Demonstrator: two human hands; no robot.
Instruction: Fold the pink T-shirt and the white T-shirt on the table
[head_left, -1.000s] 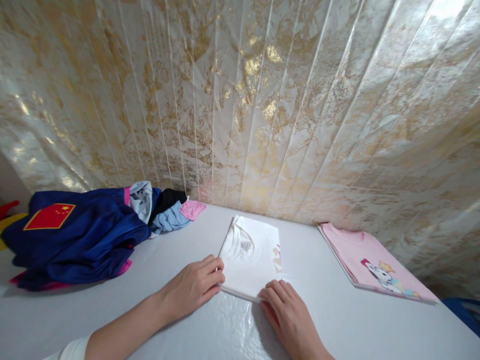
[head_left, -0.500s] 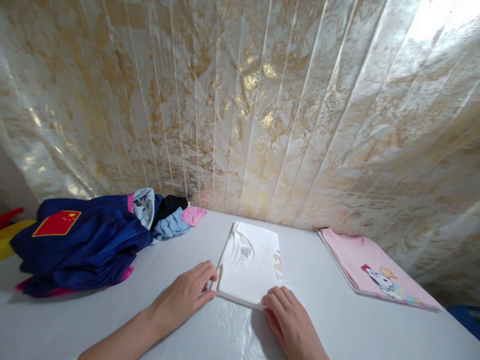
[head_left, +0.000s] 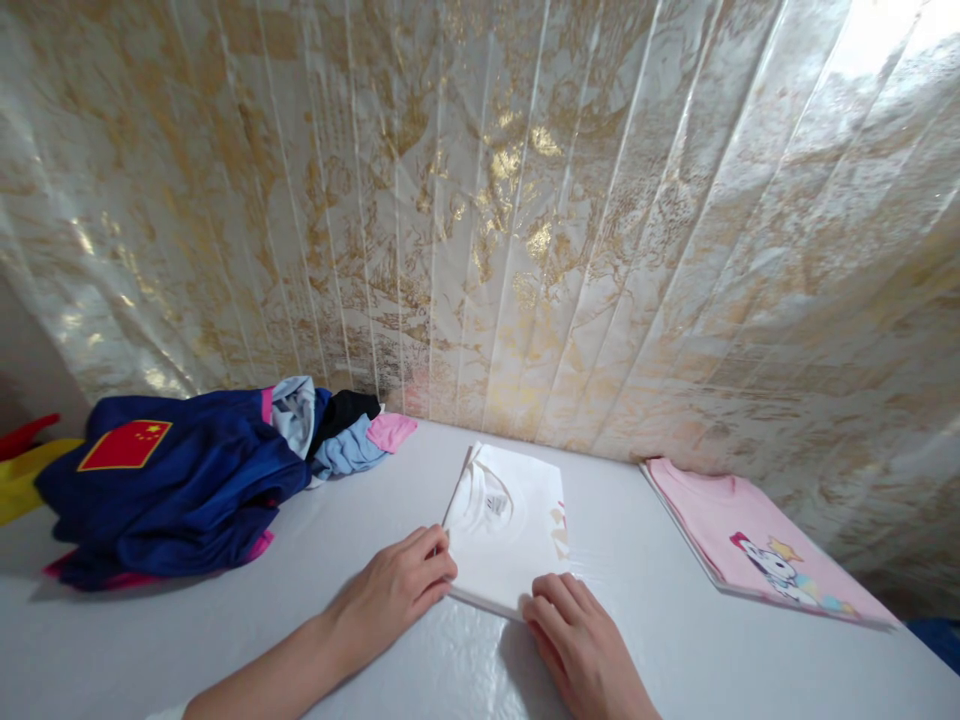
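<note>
A white T-shirt (head_left: pixel 517 545), folded into a neat flat rectangle, lies in the middle of the table with its neckline and label showing on the left. Tan and red bits of a print show along its right edge. My left hand (head_left: pixel 405 585) pinches the shirt's near left corner, fingers bent over the edge. At the near right corner, my right hand (head_left: pixel 577 635) has its fingers curled over the edge with the thumb below. The fingertips of both hands are partly hidden.
On the left lies a loose heap of clothes, with a navy garment (head_left: pixel 195 480) bearing a red flag patch, a light blue cloth (head_left: pixel 349 447) and a pink one (head_left: pixel 392 432). A folded pink T-shirt (head_left: pixel 750 530) lies right. A gold-patterned curtain (head_left: pixel 480 220) hangs behind the table (head_left: pixel 360 690).
My left hand has shifted slightly right and its fingers have closed further over the shirt's corner. My right hand stays at the near right corner. The view has moved slightly.
</note>
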